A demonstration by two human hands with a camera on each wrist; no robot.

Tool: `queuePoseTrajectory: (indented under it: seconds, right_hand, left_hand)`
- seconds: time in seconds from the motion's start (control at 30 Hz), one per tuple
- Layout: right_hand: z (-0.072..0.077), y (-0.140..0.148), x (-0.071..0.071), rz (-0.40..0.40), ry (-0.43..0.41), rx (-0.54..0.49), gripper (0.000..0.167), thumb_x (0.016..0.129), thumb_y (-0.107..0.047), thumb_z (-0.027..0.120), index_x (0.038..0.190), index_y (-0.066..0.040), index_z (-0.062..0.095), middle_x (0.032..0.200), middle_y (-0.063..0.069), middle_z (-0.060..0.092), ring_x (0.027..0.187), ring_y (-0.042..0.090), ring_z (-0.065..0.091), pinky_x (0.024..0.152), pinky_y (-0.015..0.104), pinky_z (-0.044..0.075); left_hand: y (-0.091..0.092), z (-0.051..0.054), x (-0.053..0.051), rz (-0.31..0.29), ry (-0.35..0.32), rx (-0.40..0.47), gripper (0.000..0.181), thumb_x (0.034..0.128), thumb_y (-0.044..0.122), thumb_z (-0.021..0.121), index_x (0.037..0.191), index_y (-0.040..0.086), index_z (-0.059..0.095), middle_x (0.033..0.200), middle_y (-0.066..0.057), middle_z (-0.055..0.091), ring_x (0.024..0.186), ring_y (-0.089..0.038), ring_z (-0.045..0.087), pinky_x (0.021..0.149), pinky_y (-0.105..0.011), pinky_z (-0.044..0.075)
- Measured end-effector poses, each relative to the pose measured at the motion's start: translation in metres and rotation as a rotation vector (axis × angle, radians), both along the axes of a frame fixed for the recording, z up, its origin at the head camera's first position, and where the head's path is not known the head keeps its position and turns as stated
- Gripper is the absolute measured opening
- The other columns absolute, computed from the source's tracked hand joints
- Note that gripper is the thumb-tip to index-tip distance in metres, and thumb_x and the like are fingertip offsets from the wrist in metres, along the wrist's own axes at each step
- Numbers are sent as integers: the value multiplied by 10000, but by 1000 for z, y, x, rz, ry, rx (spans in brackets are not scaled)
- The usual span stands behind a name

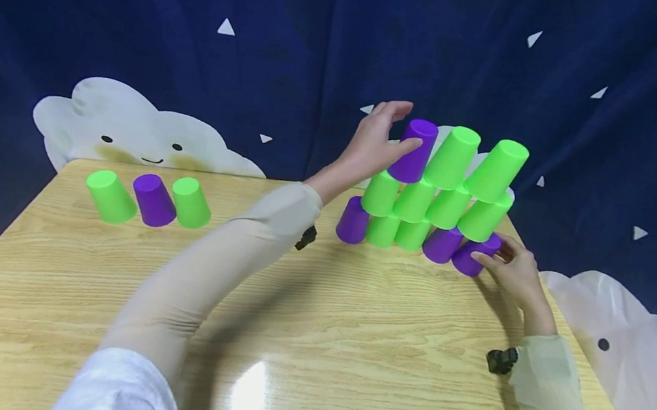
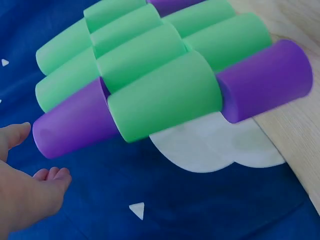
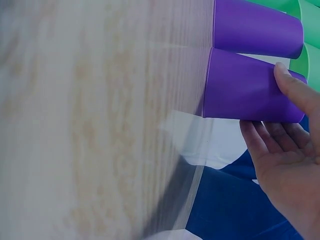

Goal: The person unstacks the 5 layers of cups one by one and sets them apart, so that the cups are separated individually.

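A stack [image 1: 448,207] of upside-down cups rises in three rows at the worktop's [image 1: 362,332] far right corner, upper cups straddling pairs below, presumably for support. The left hand [image 1: 372,140], released, hovers beside the top-left purple cup [image 1: 411,169]. The right hand [image 1: 515,272] grasps the bottom-right purple cup [image 3: 245,90], probably steadying the base. Three more cups [image 1: 155,204] stand near the far left corner.

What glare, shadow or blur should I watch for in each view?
Head: white glare patch on the tabletop, plus a soft shadow beside the left sleeve. Left wrist: no strong glare; the top-row purple cup reads clearly. Right wrist: near tabletop blurry and hazy, the bottom-row purple cup sharper.
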State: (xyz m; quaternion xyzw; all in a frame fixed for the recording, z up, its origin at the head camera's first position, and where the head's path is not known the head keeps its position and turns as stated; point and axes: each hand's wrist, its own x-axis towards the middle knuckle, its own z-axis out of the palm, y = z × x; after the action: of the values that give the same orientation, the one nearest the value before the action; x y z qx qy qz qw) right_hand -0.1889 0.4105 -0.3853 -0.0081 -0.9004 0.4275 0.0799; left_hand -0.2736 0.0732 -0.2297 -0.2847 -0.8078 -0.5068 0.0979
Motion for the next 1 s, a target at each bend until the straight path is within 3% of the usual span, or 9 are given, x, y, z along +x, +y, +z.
queuePoseTrajectory:
  seconds: [0.2,0.57,1.0]
  right_hand:
    - [1,-3,1,0,3,-2,648,925,-246,707,1426,55,426,1302,280,538,1093,118,560,807,46,460]
    - [2,-5,0,-4,14,-2,629,923,-236,710,1414,52,443,1298,267,542,1095,107,556,828,47,456]
    - [3,-7,0,-11,7,16,641,926,-253,706,1423,48,435,1302,268,543,1153,255,559,813,42,451]
  left_hand:
    - [13,1,-5,9,-28,-28,604,934,218,690,1444,32,423,1424,-70,474,1324,-104,432,1045,-79,306]
    - [17,0,-3,-9,-78,14,540,950,146,661,1432,42,442,1366,-93,518,1205,-165,527,950,-137,441]
    - [8,3,-3,-22,-31,44,526,940,122,672,1415,32,464,1348,-98,527,1196,-156,534,953,-129,439]
